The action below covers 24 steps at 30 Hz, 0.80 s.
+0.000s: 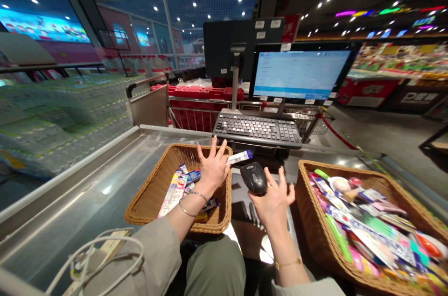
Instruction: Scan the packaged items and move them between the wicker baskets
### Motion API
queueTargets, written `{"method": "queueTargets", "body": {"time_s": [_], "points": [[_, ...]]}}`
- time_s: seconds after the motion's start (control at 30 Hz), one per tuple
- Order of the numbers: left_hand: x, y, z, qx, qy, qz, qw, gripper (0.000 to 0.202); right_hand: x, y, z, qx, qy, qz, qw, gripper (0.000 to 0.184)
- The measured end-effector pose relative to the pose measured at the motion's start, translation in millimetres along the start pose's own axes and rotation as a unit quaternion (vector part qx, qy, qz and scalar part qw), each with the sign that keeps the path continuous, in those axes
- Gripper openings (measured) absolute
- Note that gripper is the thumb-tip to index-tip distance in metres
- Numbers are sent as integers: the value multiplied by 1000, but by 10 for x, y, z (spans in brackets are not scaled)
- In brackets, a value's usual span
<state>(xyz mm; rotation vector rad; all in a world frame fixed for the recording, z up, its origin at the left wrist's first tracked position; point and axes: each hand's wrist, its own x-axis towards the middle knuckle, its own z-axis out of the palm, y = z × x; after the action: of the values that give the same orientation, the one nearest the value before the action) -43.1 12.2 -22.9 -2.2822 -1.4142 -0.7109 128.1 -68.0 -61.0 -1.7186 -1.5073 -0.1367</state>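
My left hand is over the right part of a wicker basket, its fingers spread. From its thumb side sticks out a narrow white packet with a blue end; the thumb itself is hidden. Inside that basket lie several small blue packets and a long colourful package. My right hand grips a black barcode scanner, whose head points forward and left, near the packet. The scanner's handle is hidden by the hand.
To the right stands a second wicker basket, full of colourful packaged goods. Ahead are a keyboard and a lit monitor. A power strip with white cables lies at the lower left on the metal counter.
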Motion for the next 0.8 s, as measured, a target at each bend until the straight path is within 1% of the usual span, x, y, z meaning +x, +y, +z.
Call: {"method": "queueTargets", "body": {"time_s": [0.17, 0.43, 0.57, 0.8], "points": [[-3, 14, 10, -8, -5, 1, 1000, 16, -6, 8, 9, -3, -3, -5, 1000, 26], [-13, 13, 25, 0, 4, 6, 1000, 17, -5, 158, 103, -13, -23, -43, 999, 29], [-14, 13, 33, -2, -2, 4, 1000, 18, -5, 112, 70, -7, -27, -32, 999, 28], [-24, 11, 66, 5, 5, 11, 1000, 20, -9, -3, -22, 4, -26, -25, 999, 26]]}}
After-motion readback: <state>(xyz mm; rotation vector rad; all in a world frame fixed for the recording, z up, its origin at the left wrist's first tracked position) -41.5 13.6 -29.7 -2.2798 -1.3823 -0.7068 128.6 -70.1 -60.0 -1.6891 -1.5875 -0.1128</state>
